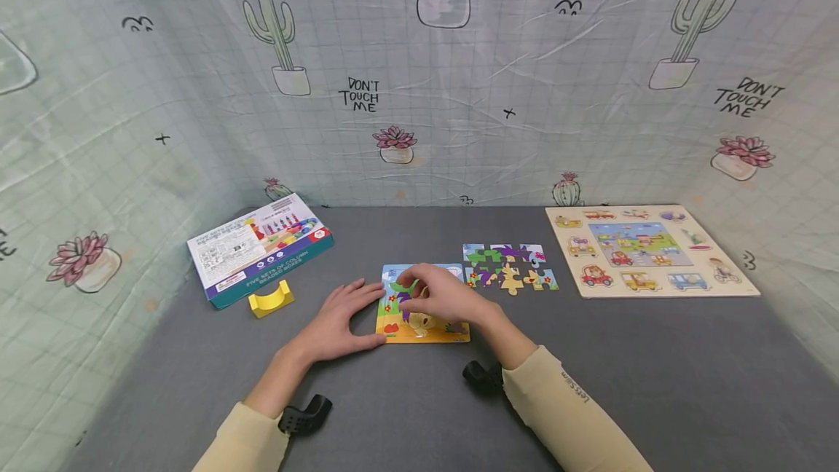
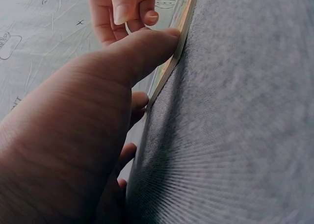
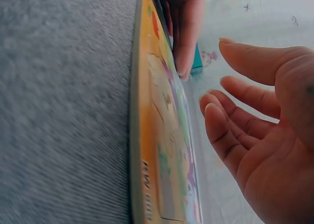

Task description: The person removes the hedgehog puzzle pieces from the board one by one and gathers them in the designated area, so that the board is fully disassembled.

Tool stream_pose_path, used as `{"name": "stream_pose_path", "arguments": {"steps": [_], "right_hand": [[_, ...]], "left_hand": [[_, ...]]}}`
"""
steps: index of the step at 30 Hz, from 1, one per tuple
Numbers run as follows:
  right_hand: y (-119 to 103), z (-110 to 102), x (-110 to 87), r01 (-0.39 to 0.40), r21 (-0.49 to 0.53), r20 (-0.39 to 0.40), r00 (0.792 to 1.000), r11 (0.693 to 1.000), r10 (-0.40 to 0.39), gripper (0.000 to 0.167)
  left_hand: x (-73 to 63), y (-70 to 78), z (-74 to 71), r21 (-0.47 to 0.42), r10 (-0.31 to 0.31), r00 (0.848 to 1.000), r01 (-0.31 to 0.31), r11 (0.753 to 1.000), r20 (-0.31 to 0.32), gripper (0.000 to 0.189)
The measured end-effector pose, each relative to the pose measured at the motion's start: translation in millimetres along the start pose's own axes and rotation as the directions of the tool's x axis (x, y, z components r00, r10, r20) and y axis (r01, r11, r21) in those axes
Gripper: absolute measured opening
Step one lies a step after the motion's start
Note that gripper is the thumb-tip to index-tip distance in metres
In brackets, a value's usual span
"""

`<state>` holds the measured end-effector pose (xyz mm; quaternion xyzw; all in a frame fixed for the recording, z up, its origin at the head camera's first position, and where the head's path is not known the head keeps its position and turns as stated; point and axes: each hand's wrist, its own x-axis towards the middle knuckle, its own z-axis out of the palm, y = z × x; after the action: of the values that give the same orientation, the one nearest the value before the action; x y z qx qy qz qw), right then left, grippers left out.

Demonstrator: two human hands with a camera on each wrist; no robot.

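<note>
Here's the picture board (image 1: 429, 337), lying flat on the grey counter (image 1: 393, 421) between the person's two hands, and everything else spreads out around it.

On its left edge, the left hand (image 1: 334, 323): fingers stretched and spread wide, thumb against the near left corner, gripping nothing. Looks like a simple brace, thumb and fingertips placed apart to keep the board from sliding.

Over the middle of the board, the right hand (image 1: 448, 293)! Its fingers are loosely bent, a clear gap between thumb and fingertips, and the right wrist view shows nothing caught between them. It hangs just above the surface and blocks part of the print, so what lies directly beneath is hard to tell.

Just beside the board's right edge sit the jigsaw pieces (image 1: 513, 281), grouped close together face up, probably so the right hand can reach them easily and their colours can be read.

Farther right of the board, the vehicle board (image 1: 663, 284) lies flat; off to its left, the boxed toy set (image 1: 262, 250), with a yellow block (image 1: 271, 301) by its near side. Those seem parked wide of the board to leave both arms room.
</note>
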<state>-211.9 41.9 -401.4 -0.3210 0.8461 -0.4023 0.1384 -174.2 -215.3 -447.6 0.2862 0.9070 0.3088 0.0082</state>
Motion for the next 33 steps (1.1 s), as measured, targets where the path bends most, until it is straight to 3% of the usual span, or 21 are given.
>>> {"name": "stream_pose_path", "arguments": {"steps": [9,21,33], "right_hand": [[1.3,9.9,-1.7,-0.02,-0.077,0.044,0.999,0.997,0.023,0.039],[-0.7,15.5,-0.9,-0.015,-0.178,0.044,0.999,0.984,0.023,0.034],[-6.0,21.7,0.8,-0.067,-0.251,0.053,0.995,0.966,0.083,0.044]], "left_hand": [[0.5,1.2,0.5,-0.017,-0.008,1.0,0.008,1.0,0.014,0.076],[0.1,4.3,-2.4,-0.01,-0.022,0.999,0.022,1.0,0.024,0.076],[0.5,2.6,-1.4,0.001,-0.026,0.999,0.026,1.0,0.019,0.076]]}}
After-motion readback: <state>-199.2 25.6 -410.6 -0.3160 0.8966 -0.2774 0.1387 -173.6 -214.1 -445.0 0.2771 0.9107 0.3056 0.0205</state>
